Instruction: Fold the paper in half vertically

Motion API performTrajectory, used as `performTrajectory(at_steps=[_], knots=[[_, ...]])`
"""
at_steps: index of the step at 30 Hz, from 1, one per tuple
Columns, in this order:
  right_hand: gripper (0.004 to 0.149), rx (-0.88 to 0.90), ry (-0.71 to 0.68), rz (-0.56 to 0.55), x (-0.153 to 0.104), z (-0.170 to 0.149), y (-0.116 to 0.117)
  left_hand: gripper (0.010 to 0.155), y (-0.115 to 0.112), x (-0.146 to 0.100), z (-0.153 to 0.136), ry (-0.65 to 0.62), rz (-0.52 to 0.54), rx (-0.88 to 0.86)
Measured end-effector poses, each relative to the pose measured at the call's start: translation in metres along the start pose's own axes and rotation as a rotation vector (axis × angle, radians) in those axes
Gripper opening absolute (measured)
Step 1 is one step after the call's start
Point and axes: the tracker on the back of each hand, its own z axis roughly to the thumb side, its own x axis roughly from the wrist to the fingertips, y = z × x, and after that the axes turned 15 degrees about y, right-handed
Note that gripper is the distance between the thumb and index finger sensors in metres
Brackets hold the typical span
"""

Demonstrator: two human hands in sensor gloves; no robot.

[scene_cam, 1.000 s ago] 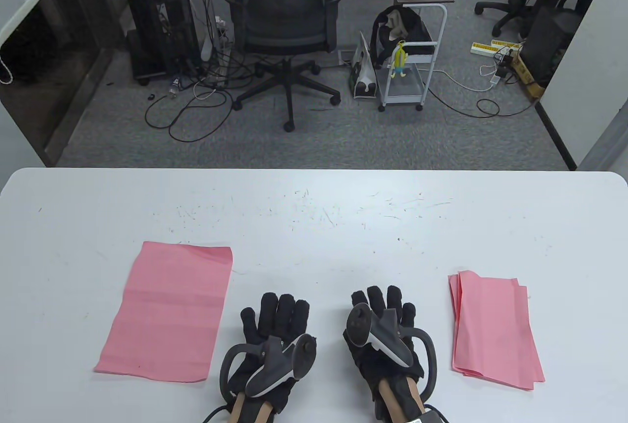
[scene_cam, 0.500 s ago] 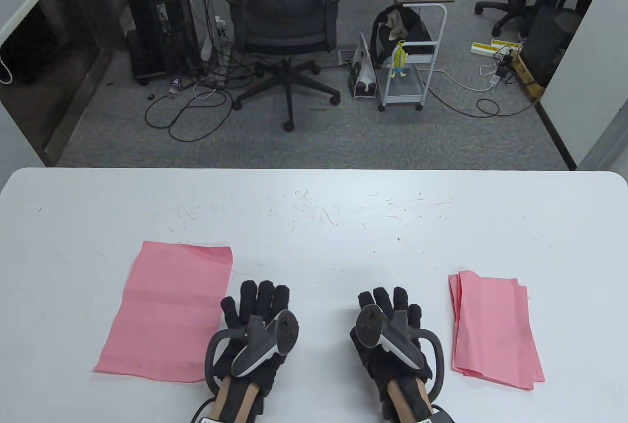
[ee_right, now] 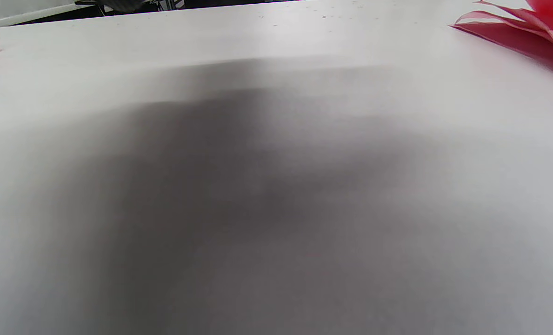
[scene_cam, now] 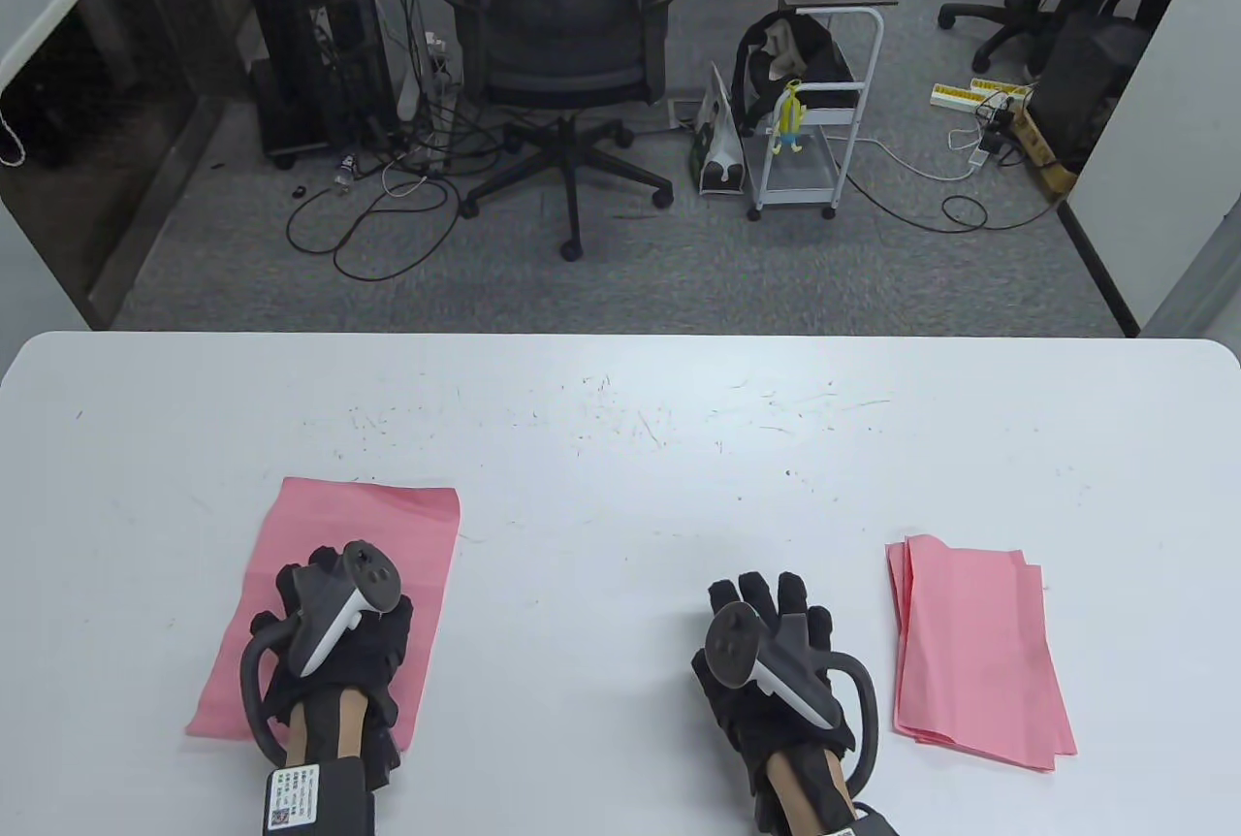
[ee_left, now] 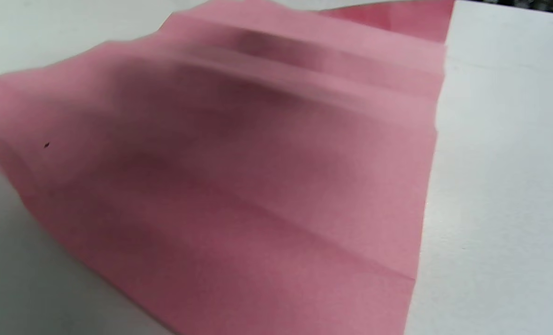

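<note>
A white table (scene_cam: 620, 448) fills the lower half of the table view, with an office floor and a swivel chair (scene_cam: 562, 50) beyond its far edge. An unfolded pink paper sheet (scene_cam: 359, 526) lies flat on the table's left side, long edge running away from the person, with faint old crease lines across it. The left hand (scene_cam: 334, 647) is over the sheet's near half, fingers reaching toward its left side; the tracker hides the fingers, so I cannot tell whether they are spread, curled, or touching the paper. The left wrist view shows only the sheet, blurred and shadowed, with no fingers in frame.

The right hand (scene_cam: 771, 652) rests flat on bare table, fingers extended and holding nothing, well apart from the sheet. Near it, at the table's right side, sits a stack of folded pink papers (scene_cam: 974, 652).

The fold has not begun. The likely risks: the thin sheet may slide on the smooth table if only one hand lifts an edge, giving a skewed fold. The existing creases may pull the paper to bend across instead of lengthwise. Misaligned corners would leave uneven halves.
</note>
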Motion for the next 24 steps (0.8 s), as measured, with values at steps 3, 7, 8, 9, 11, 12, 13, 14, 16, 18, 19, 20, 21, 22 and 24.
performTrajectory(at_steps=[3, 7, 8, 9, 11, 12, 13, 14, 16, 18, 19, 20, 21, 22, 24], knots=[[0.074, 0.003, -0.005, -0.001, -0.001, 0.000, 0.000, 0.078, -0.008, 0.014, -0.005, 0.039, -0.062, -0.017], [0.073, 0.012, -0.012, -0.004, -0.001, -0.001, 0.000, 0.081, -0.018, 0.026, -0.010, 0.066, -0.100, 0.003], [0.073, 0.009, -0.013, -0.001, -0.001, 0.000, 0.000, 0.082, -0.019, 0.027, -0.011, 0.068, -0.111, 0.001], [0.073, 0.003, -0.014, 0.002, -0.001, 0.000, 0.000, 0.082, -0.022, 0.029, -0.011, 0.081, -0.126, 0.012], [0.074, -0.003, -0.013, 0.001, -0.001, 0.001, 0.001, 0.082, -0.026, 0.032, -0.012, 0.096, -0.160, 0.039], [0.073, -0.003, -0.012, 0.001, -0.001, 0.001, 0.001, 0.082, -0.029, 0.033, -0.012, 0.096, -0.168, 0.050], [0.073, 0.002, -0.012, 0.002, -0.001, 0.000, 0.001, 0.082, -0.030, 0.033, -0.011, 0.100, -0.158, 0.069], [0.074, 0.004, -0.012, 0.003, 0.000, 0.000, 0.001, 0.082, -0.030, 0.033, -0.010, 0.099, -0.150, 0.076], [0.074, 0.002, -0.009, 0.003, 0.000, 0.000, 0.001, 0.082, -0.030, 0.033, -0.009, 0.101, -0.152, 0.080], [0.074, -0.003, -0.007, 0.003, -0.001, 0.000, 0.001, 0.082, -0.031, 0.033, -0.008, 0.102, -0.154, 0.090], [0.074, -0.005, -0.007, 0.003, -0.001, 0.000, 0.001, 0.082, -0.031, 0.032, -0.007, 0.103, -0.153, 0.095], [0.074, -0.007, -0.007, 0.003, -0.001, 0.000, 0.001, 0.082, -0.032, 0.031, -0.005, 0.100, -0.152, 0.099], [0.074, -0.007, -0.006, 0.003, -0.001, 0.000, 0.001, 0.082, -0.032, 0.031, -0.003, 0.097, -0.151, 0.103], [0.074, -0.006, -0.005, 0.002, -0.001, 0.000, 0.000, 0.082, -0.032, 0.029, 0.000, 0.094, -0.149, 0.113], [0.074, -0.006, -0.003, 0.003, 0.000, -0.001, 0.001, 0.082, -0.034, 0.026, 0.005, 0.085, -0.143, 0.128]])
